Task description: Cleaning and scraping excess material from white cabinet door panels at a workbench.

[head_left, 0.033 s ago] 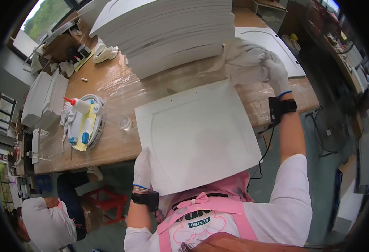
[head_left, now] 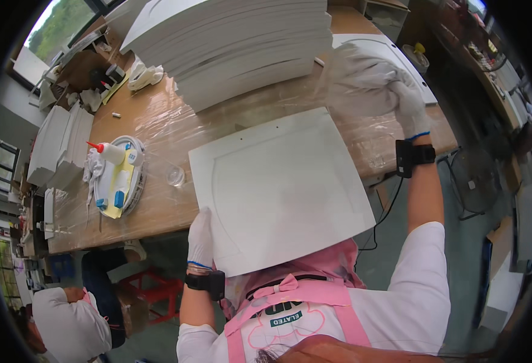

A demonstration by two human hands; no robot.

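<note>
A white panel [head_left: 284,193] with a faint curved groove and small dark holes along its far edge lies over the table's front edge, its near side against my apron. My gloved left hand [head_left: 201,233] closes on the panel's left edge, the thumb on top. Off the panel's far right corner, above the table, my gloved right hand [head_left: 408,100] is wrapped round a whitish cloth [head_left: 365,85]. The cloth is smeared by motion and hangs to the left of the hand.
Behind the panel rises a tall stack of white panels [head_left: 235,54]. Left of it stand a round tray [head_left: 136,181] with a red-tipped squeeze bottle [head_left: 112,152] and a small clear cup [head_left: 176,176]. Another person [head_left: 69,323] sits at lower left beside a red stool [head_left: 157,293].
My right hand and the cloth have moved a little to the right, away from the panel. The left hand keeps its hold on the panel; the whole view has shifted slightly.
</note>
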